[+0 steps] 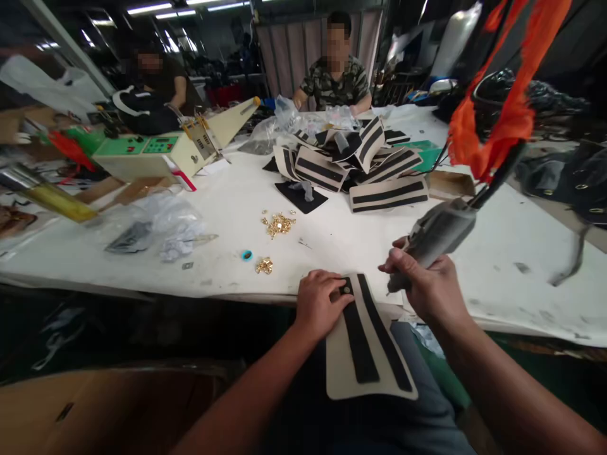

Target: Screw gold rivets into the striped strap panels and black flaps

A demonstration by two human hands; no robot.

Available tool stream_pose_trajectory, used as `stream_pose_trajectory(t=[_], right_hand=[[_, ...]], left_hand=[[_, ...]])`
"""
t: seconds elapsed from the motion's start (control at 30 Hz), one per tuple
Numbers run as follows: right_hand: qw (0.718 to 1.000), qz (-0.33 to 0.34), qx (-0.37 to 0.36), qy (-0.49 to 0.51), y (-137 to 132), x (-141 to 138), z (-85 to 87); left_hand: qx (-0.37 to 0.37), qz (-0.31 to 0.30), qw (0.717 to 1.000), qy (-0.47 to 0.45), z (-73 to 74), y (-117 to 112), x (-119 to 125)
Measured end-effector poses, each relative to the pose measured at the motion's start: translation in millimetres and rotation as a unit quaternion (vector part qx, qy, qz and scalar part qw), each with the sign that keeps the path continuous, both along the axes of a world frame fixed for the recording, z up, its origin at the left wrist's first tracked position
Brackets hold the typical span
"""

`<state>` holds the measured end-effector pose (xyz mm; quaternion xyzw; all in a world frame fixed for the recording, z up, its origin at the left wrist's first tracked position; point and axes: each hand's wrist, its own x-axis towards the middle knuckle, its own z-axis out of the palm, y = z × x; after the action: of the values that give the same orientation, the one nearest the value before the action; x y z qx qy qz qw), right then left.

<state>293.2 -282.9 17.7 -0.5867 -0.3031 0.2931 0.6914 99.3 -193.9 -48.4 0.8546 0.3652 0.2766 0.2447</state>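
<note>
My left hand (320,303) presses down on the top of a cream fabric piece with two black stripes (367,354), which hangs off the near edge of the white table (227,208) over my lap. Its fingers are bent on the piece, near a small dark fitting at the stripe's end. My right hand (427,284) is wrapped round a grey hand-held power tool (439,230), held just right of the piece with its tip pointing down-left. A black cable and orange cloth strip (497,120) run up from the tool.
Gold metal fittings (279,224) lie in two small heaps beside a small blue ring (246,255). A pile of striped pieces (360,167) sits mid-table. A green and cream machine (161,151) and plastic bags stand left. Two people sit at the far side.
</note>
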Motion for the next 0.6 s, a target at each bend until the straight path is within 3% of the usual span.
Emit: stream_pose_trajectory(t=[0.1,0.23,0.6], right_hand=[[0.997,0.055,0.028,0.037,16.7,-22.8,-1.6],[0.996,0.065,0.055,0.039,34.9,-39.0,-11.9],[0.996,0.05,0.077,-0.013,48.7,-47.1,-24.3]], left_hand=[[0.012,-0.002,1.0,0.006,-1.1,-1.0,-0.2],[0.023,-0.006,1.0,0.014,-4.8,-0.2,-1.1],[0.029,-0.012,0.999,0.028,-6.5,-0.4,-1.5]])
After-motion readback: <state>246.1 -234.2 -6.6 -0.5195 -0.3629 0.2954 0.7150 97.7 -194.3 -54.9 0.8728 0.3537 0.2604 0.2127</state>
